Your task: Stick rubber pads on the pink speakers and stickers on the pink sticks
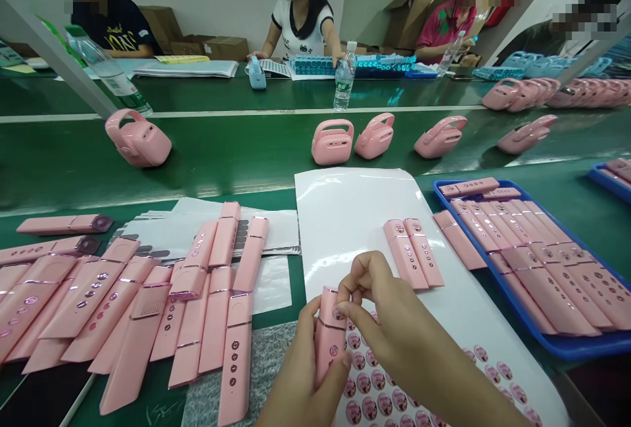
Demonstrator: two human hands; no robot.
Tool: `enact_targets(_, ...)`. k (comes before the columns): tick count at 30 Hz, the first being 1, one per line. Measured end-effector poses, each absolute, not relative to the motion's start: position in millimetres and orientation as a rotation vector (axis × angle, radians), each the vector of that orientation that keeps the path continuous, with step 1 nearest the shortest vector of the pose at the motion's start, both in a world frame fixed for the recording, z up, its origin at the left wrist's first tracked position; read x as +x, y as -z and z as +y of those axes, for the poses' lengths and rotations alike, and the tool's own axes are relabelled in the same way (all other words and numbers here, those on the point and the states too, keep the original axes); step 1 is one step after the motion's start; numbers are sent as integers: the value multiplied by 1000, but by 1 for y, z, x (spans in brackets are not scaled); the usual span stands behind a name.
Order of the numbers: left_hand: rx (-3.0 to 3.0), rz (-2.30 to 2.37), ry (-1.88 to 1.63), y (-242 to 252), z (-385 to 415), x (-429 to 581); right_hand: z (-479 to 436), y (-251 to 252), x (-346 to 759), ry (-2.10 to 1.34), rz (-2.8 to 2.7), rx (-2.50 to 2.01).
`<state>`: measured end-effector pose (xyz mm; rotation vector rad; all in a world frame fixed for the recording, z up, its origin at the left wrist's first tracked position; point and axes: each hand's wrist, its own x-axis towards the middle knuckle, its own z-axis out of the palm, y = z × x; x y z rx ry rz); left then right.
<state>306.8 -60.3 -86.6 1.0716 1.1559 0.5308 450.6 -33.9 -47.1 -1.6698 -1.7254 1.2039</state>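
My left hand (313, 358) is wrapped around a slim pink handheld device (327, 335) with a shiny band across it and a round button mark below. At its upper end, the thumb and forefinger of my right hand (369, 295) pinch a small round sticker (338, 313) against the surface. Under both hands lies a white sheet (335, 217) with rows of round picture stickers (363, 383). Two more pink devices (407, 253) rest on this sheet, each with a round sticker near its top. My right forearm covers part of the sticker rows.
Many pink devices (118, 312) are piled at the left, some over papers (276, 282). A blue tray (557, 345) of similar devices stands at the right. Pink handled units (332, 142) and a water bottle (344, 79) stand beyond. Several people sit across the green bench (236, 141).
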Motion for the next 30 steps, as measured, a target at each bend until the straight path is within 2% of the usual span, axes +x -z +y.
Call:
enact_targets(12, 1082, 1164, -521, 86, -62, 307, -34, 37, 445, -1257, -1682, -1730)
enact_targets(19, 977, 1053, -574, 93, -61, 301, -38, 60, 446, -932, -1603, -1616)
enact_targets(22, 853, 1030, -623, 94, -61, 303, -45, 65, 452, -843, -1496, -1741)
enact_targets(27, 627, 1115, -771, 96, -58, 313, -69, 86, 445, -993, -1849, -1678)
enact_targets(30, 627, 1111, -759, 93, -53, 318, -79, 101, 429, -945, -1902, -1644)
